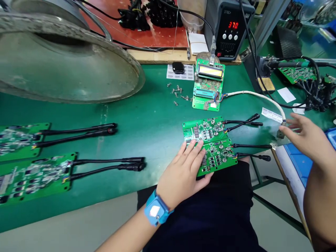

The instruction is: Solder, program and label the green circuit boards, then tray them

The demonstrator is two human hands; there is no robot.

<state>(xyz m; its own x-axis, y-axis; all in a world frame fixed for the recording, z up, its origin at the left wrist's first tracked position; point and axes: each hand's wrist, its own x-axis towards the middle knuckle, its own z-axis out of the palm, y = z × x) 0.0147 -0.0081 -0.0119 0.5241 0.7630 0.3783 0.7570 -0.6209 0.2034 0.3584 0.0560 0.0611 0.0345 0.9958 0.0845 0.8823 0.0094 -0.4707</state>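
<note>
green circuit boards (202, 128), black cables (249, 146), blue wrist strap (157, 210), green bench mat (147, 112)

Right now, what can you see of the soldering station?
A dark grey soldering station, marked 376C+ and LEAD FREE, stands upright on a wooden strip behind the green mat. Its front has a red digital display reading 370, three round buttons, a slotted panel and a red switch. A black cable runs past its right side.

- room to pass: green mat (147, 112) between far-left circuit boards (34, 178) and near boards (210, 143)
- left hand (181, 173) covers near boards
- upper left blocked: round metal cover (68, 59)
- ahead: test board (208, 84), loose screws (177, 92)
- toward right hand (307, 136): white cable (257, 94), black leads (249, 146)
</note>
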